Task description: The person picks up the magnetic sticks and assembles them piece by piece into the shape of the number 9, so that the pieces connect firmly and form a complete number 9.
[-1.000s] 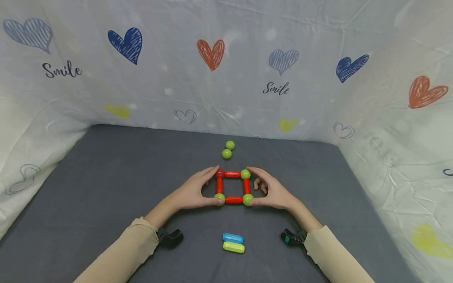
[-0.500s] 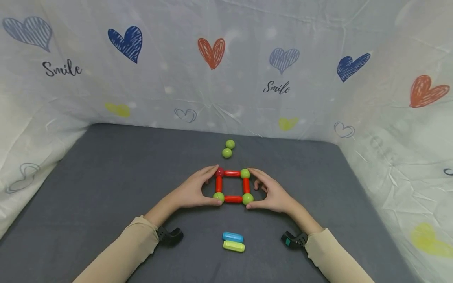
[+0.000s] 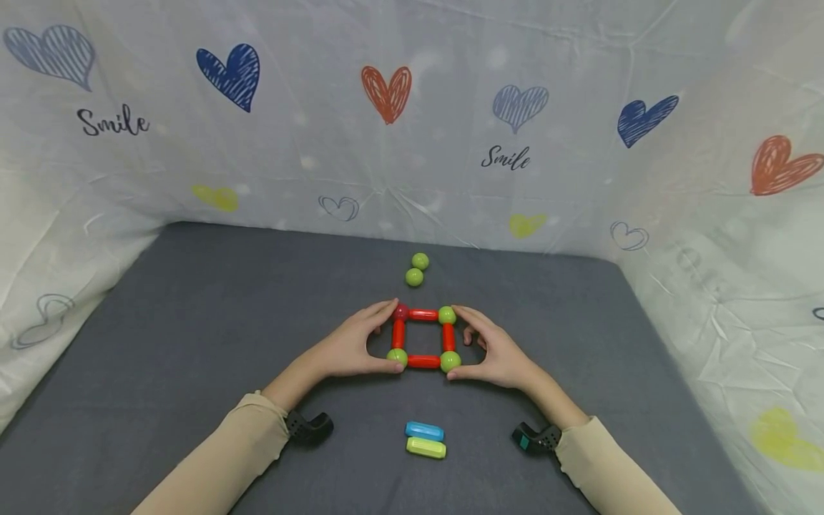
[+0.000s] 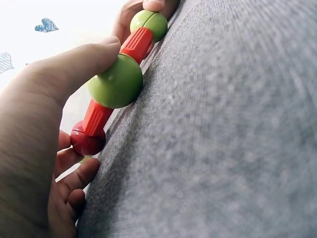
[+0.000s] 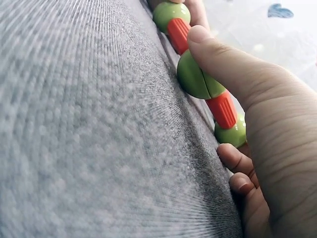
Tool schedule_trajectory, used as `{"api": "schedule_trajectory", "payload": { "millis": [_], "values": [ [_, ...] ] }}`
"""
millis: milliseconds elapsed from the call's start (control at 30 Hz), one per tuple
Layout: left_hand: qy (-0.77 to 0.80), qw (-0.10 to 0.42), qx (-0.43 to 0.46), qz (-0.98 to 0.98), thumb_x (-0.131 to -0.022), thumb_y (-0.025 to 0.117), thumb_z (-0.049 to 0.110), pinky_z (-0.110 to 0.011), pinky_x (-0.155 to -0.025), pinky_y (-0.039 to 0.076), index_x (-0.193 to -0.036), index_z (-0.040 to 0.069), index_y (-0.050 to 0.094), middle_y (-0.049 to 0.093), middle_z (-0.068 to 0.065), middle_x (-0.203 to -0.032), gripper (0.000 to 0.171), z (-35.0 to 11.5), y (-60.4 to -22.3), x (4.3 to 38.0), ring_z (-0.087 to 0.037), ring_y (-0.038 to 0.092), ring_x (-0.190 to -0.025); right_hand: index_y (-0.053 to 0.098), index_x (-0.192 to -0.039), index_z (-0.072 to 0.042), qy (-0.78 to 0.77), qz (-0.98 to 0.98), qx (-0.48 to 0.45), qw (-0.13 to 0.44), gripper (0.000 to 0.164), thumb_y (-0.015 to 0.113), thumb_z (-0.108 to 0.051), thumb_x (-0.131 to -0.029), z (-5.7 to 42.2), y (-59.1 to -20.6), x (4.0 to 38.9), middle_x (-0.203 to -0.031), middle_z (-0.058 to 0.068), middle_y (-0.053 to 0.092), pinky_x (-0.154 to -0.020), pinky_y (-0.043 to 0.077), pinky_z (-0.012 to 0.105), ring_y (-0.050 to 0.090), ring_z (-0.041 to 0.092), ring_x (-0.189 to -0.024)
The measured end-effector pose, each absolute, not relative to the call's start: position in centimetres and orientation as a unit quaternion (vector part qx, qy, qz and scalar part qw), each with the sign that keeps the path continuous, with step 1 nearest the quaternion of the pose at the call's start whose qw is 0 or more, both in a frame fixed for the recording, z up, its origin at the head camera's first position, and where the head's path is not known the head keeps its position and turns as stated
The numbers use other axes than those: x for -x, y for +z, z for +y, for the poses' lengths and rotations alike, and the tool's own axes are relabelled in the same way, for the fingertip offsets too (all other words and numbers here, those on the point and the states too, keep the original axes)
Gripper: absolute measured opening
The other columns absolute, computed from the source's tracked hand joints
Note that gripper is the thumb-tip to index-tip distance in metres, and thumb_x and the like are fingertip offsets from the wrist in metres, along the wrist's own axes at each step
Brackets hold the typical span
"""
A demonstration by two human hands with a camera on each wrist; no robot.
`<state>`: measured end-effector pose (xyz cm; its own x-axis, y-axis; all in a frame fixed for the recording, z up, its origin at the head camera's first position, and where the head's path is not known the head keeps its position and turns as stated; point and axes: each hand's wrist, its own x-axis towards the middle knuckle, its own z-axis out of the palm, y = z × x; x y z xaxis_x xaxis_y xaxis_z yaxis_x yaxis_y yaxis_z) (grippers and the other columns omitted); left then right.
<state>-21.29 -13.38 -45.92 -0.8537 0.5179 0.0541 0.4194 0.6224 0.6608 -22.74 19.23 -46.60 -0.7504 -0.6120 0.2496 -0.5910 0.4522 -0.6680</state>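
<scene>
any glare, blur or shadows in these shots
Head: soft, fairly even light, with a shadow under the black device at the left wrist. Left wrist: backdrop washed out to near white, a glint on the red ball, nearby cloth blurred. Right wrist: cloth blurred in the foreground too, with a dark shadow beside the curled fingers.

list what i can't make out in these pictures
- Left hand, head view: several fingers hidden beneath it.
- Green sliver, left wrist view: mostly behind red ball and fingers.
- Far green ball, right wrist view: partly behind red bar and right hand.
- Dark print, head view: cut off by right edge.
</scene>
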Motion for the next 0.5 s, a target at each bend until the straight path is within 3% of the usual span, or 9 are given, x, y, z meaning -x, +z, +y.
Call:
{"api": "schedule_trajectory", "payload": {
  "millis": [433, 500],
  "values": [
    [0.341, 0.076, -0.258, 0.901, -0.083, 0.086, 0.058, -0.052, -0.109, 0.046, -0.17, 0.014, 0.027, 0.032, -0.005, -0.172, 0.114, -13.6, -45.9, 22.1, -0.025, 0.052, -0.125, 0.038, -0.165, -0.01, -0.378, 0.862, 0.336, 0.015, 0.107, 0.098, -0.029, -0.078, 19.2, -46.3, 22.6, -0.146, 0.009, 0.052, -0.065, 0.038, 0.023, 0.054, 0.012, -0.089],
    [0.34, 0.078, -0.259, 0.901, -0.084, 0.086, 0.057, -0.054, -0.111, 0.045, -0.17, 0.014, 0.026, 0.031, -0.006, -0.173, 0.113, -13.6, -45.9, 22.4, -0.026, 0.052, -0.128, 0.037, -0.166, -0.01, -0.38, 0.864, 0.328, 0.017, 0.106, 0.097, -0.028, -0.08, 19.1, -46.4, 22.6, -0.137, 0.008, 0.057, -0.064, 0.038, 0.023, 0.052, 0.011, -0.084]
  ]
}}
